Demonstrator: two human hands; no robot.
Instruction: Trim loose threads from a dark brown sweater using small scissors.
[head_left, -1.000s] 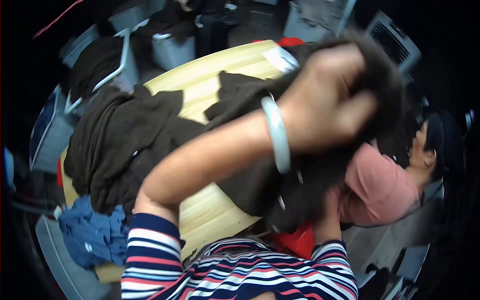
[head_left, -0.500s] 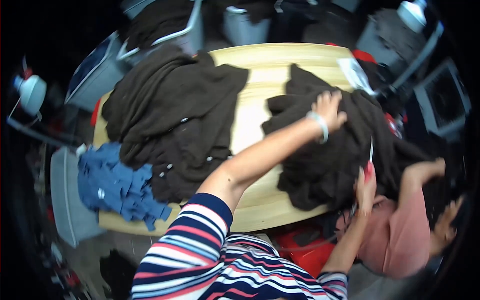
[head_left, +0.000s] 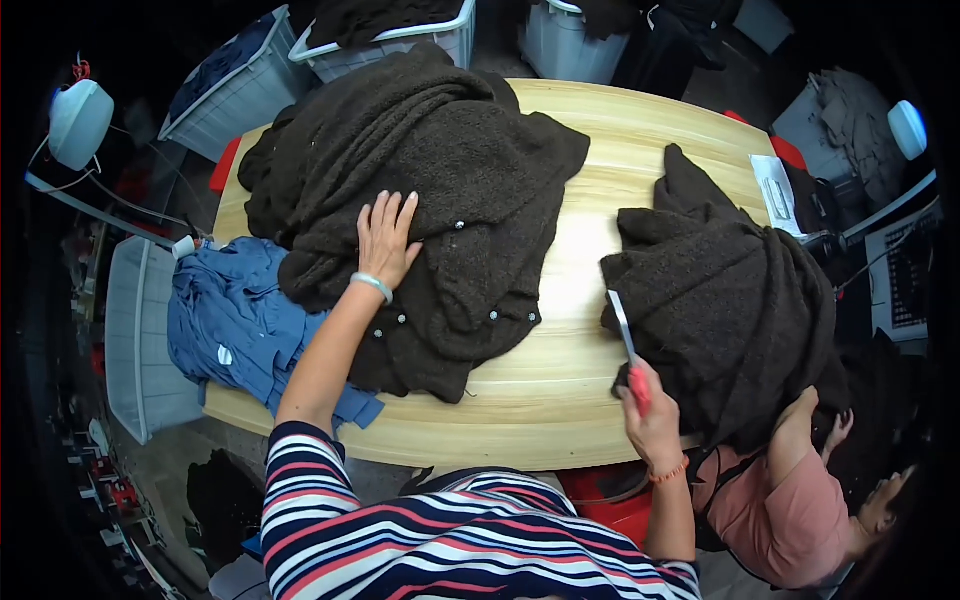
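My left hand (head_left: 385,240) rests flat, fingers spread, on a big heap of dark brown fleecy garments (head_left: 460,170) with small shiny buttons. In my right hand (head_left: 650,425) is a red-handled bladed tool (head_left: 638,385), its narrow metal blade pointing up and away. Whether it is a knife or closed scissors I cannot tell. The blade reaches over the left edge of a second dark brown fleecy pile (head_left: 720,300). Beside the first heap, blue garments (head_left: 235,310) hang partly over the table's left edge.
The wooden table (head_left: 560,410) shows a bare strip between the piles. A person in a pink top (head_left: 785,520) works close at the right. Grey bins (head_left: 145,340) and lamps (head_left: 82,125) surround the table. A white paper (head_left: 775,195) lies at the far right.
My left hand has moved from the right pile across to the left heap. My right hand with the bladed tool has shifted left, and the view has shifted too.
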